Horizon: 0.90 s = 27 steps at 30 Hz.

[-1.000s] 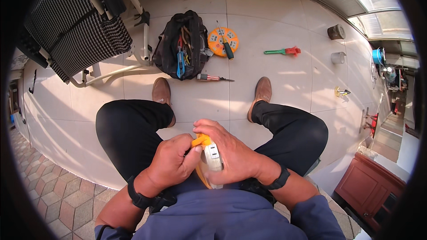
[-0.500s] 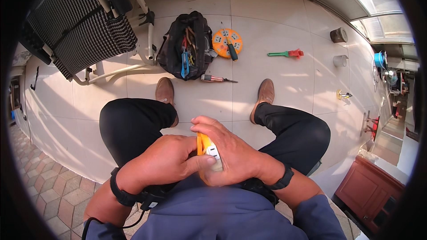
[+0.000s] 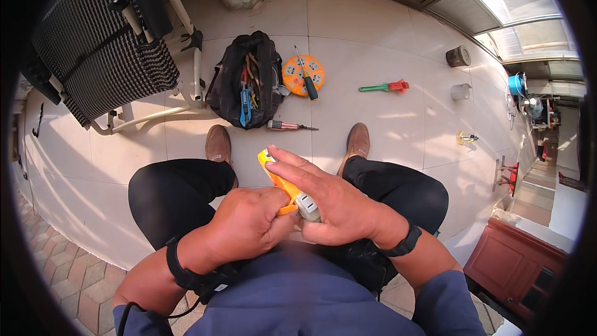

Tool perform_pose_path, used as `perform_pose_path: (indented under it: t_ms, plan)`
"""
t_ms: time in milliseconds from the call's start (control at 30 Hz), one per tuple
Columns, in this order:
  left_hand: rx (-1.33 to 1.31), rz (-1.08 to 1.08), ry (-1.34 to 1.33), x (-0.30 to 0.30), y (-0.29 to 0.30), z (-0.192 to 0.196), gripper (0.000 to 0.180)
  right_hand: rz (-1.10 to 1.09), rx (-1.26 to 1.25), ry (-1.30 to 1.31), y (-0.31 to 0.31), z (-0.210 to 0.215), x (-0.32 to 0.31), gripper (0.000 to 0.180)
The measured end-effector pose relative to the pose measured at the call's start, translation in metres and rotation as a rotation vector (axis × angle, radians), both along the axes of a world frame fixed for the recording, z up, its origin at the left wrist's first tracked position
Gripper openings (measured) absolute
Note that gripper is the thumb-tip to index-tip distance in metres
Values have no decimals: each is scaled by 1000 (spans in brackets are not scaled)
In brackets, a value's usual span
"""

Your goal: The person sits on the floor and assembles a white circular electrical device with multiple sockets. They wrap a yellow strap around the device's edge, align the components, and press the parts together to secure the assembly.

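Note:
Above my lap, both hands hold a socket block (image 3: 307, 204) with a yellow-orange body and a white face with dark slots. My right hand (image 3: 339, 208) wraps its right side, fingers stretched along the yellow part and thumb below. The curled fingers of my left hand (image 3: 252, 218) grip its lower left, where a yellow-orange edge sticks out by the thumb. The far yellow end shows a pale patch beyond my right fingertips. Much of the block is hidden by my hands.
Beyond my feet lie a black tool bag (image 3: 217, 90) with tools, an orange socket disc (image 3: 292, 68) under a screwdriver (image 3: 310, 86), another screwdriver (image 3: 289, 126), and a green-handled tool with a red end (image 3: 382, 87). A folding chair (image 3: 102, 43) stands left, a cabinet (image 3: 513, 267) right.
The block has turned in my hands, its yellow end now showing farther out past my right fingers. My left hand has closed in lower on it. The whole view has shifted slightly.

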<state>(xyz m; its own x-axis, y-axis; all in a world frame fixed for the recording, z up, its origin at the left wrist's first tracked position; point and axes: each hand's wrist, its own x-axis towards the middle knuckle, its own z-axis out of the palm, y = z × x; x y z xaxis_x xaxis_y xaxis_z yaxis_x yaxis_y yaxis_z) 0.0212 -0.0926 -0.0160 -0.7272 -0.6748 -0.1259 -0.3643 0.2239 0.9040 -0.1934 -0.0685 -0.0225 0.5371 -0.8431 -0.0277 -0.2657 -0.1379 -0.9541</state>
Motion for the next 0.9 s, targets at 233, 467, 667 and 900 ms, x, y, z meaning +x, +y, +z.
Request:
perform_pose_path:
  t_ms: [233, 467, 667, 900]
  plan:
    - [-84, 23, 97, -12, -21, -5, 19, 1, -55, 38, -24, 4, -17, 83]
    - [3, 105, 159, -14, -24, -22, 20, -35, -28, 2, -35, -9, -18, 81]
    - [-29, 110, 153, -14, -27, -29, 22, -62, -62, 37, -38, -17, -18, 76]
    - [-8, 131, 189, -15, -30, -22, 21, -47, -37, -10, -43, -19, -18, 75]
